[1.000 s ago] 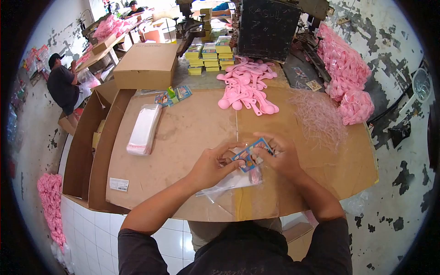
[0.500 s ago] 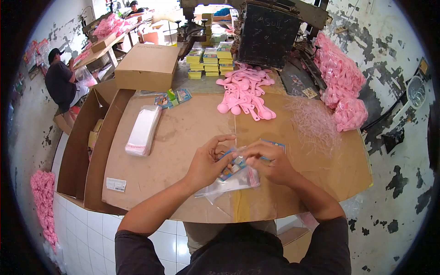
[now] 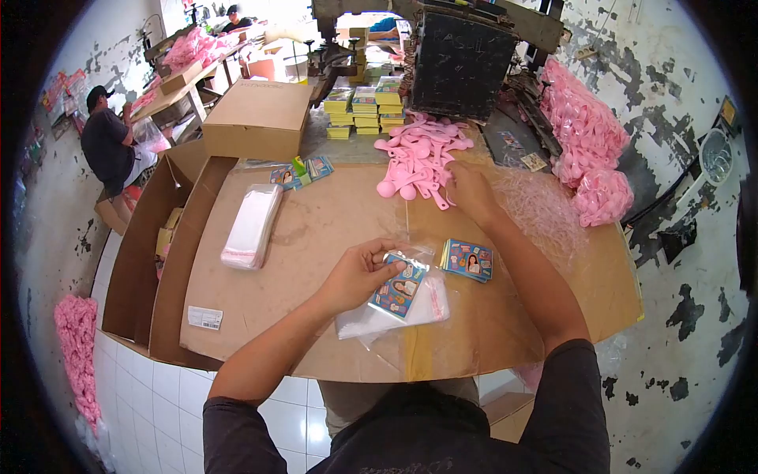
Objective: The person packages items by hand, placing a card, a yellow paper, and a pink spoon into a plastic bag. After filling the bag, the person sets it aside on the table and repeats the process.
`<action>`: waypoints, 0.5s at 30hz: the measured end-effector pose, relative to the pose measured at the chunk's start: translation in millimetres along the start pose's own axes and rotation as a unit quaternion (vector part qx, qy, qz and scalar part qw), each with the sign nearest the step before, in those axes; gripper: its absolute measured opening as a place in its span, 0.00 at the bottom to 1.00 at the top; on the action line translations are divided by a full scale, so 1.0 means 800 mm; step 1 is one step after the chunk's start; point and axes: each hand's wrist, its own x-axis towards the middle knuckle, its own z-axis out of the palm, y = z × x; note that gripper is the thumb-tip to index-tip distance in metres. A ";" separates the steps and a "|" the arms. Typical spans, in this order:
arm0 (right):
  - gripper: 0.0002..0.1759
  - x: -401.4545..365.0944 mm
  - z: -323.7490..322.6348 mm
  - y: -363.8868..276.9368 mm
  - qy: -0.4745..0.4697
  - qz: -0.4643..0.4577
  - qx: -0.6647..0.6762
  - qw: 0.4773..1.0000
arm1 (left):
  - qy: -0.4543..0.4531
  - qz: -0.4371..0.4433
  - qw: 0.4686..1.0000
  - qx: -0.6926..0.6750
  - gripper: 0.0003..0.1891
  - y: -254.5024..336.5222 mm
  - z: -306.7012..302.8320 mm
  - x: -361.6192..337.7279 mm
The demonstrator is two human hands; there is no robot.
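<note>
Between its thumb and fingers, my left hand (image 3: pixel 365 272) holds a blue printed card (image 3: pixel 400 286) in a clear plastic bag. Beneath it lie several clear bags (image 3: pixel 395 320) on the cardboard-covered table (image 3: pixel 316 209). A small stack of similar cards (image 3: pixel 467 261) rests to the right of the held card. My right hand (image 3: pixel 471 193) reaches to the right edge of a pile of pink plastic spoons (image 3: pixel 418 158); its fingertips are at a spoon, and whether they grip it is hard to make out.
A stack of clear bags (image 3: pixel 253 227) and banded cards (image 3: pixel 302 171) lie left. Behind are a closed carton (image 3: pixel 257 118), card stacks (image 3: pixel 365 107) and a black machine box (image 3: pixel 458 67). Pinkish strands (image 3: pixel 541 209) lie right. A person (image 3: pixel 108 146) sits far left.
My right hand has left the held card and moved forward to the pink spoons, uncovering the card stack. My left hand still holds the bagged card.
</note>
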 end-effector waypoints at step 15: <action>0.29 -0.101 -0.090 -0.150 -0.043 0.052 0.566 0.821 | -0.015 -0.007 1.000 0.020 0.15 0.015 0.007 -0.011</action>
